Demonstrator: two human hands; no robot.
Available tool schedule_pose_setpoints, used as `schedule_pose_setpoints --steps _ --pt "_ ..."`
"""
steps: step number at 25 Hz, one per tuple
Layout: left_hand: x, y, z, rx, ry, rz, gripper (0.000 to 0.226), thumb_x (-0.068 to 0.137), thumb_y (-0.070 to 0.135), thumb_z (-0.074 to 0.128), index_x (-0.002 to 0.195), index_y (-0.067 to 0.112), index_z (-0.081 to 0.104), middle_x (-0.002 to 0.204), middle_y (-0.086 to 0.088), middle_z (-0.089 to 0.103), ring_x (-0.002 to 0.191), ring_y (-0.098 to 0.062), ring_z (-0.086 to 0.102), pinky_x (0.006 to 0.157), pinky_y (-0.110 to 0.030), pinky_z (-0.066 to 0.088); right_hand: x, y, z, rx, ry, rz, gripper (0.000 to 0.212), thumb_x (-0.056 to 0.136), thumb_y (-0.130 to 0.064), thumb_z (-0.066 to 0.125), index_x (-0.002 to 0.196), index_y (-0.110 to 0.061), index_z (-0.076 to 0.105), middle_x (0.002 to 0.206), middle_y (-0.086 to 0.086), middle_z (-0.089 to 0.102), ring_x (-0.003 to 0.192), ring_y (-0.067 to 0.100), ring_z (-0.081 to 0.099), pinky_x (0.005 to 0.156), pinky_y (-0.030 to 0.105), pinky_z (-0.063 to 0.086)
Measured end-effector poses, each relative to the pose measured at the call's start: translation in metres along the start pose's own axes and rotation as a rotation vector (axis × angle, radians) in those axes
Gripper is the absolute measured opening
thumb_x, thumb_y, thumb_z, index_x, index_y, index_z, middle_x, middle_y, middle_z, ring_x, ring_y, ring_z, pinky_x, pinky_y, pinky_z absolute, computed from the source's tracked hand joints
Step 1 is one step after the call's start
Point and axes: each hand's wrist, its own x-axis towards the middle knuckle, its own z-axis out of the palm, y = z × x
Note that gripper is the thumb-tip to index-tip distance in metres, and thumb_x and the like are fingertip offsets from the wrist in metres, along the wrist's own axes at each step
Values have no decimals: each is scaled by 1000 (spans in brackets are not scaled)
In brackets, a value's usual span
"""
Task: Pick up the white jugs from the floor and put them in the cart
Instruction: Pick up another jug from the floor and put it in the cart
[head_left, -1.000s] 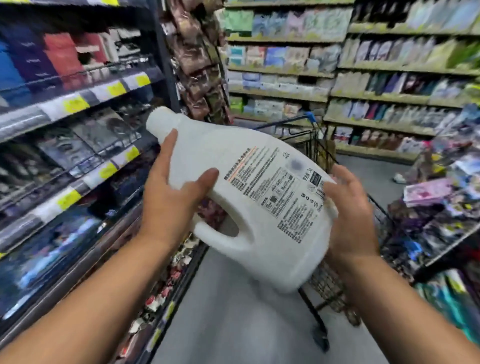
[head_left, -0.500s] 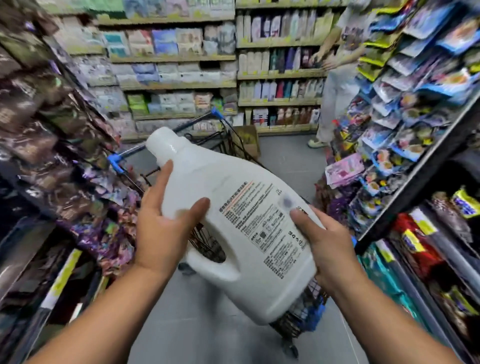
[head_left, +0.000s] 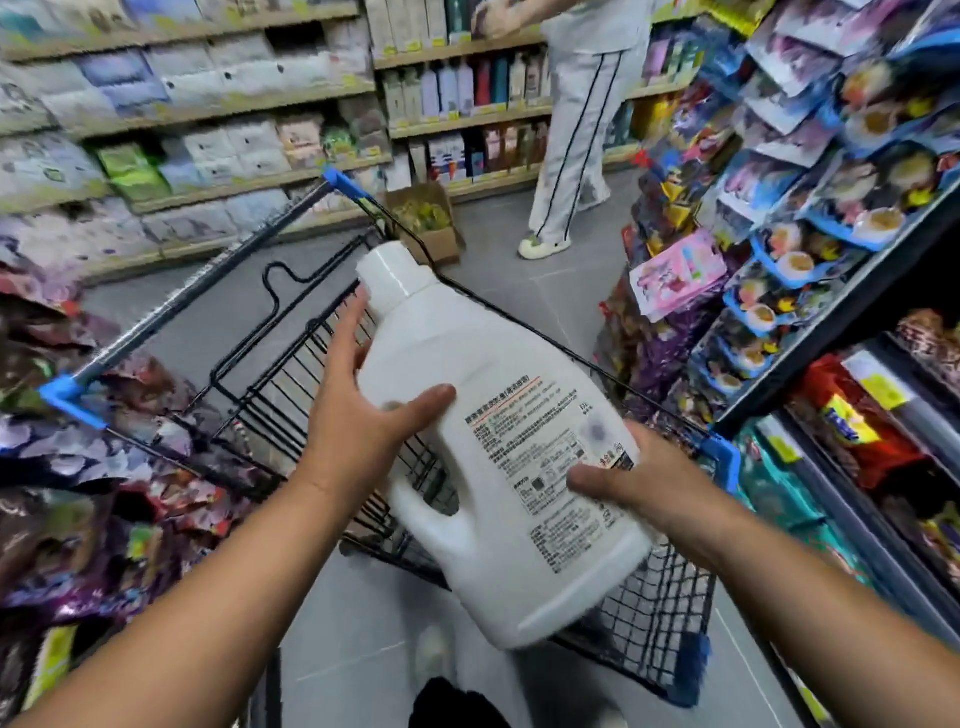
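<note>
I hold one large white jug (head_left: 467, 374) with a printed label in both hands, tilted with its cap pointing away from me. My left hand (head_left: 358, 415) grips its upper left side, thumb across the front. My right hand (head_left: 639, 478) wraps the lower right side over the label. The jug hangs above the black wire shopping cart (head_left: 291, 410), whose blue-cornered handle (head_left: 192, 291) runs from the left to the far middle. What lies in the basket beneath the jug is hidden.
Snack racks (head_left: 93, 493) crowd the aisle on the left and hanging packets (head_left: 810, 218) on the right. A person in white trousers (head_left: 576, 135) stands ahead by the far shelves. A cardboard box (head_left: 426, 218) sits on the floor beyond the cart.
My view has swung right and down, bringing the cart under the jug. Both hands have kept their hold and carried the jug over the basket.
</note>
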Motion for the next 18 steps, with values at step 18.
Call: schedule_pose_setpoints --steps 18 --pt "107 -174 -64 282 -470 -221 118 47 30 96 141 30 25 118 29 48 107 21 45 90 -11 42 147 114 93 -32 232 125 104 42 -8 95 124 -44 41 120 -3 62 107 16 62 73 27 57"
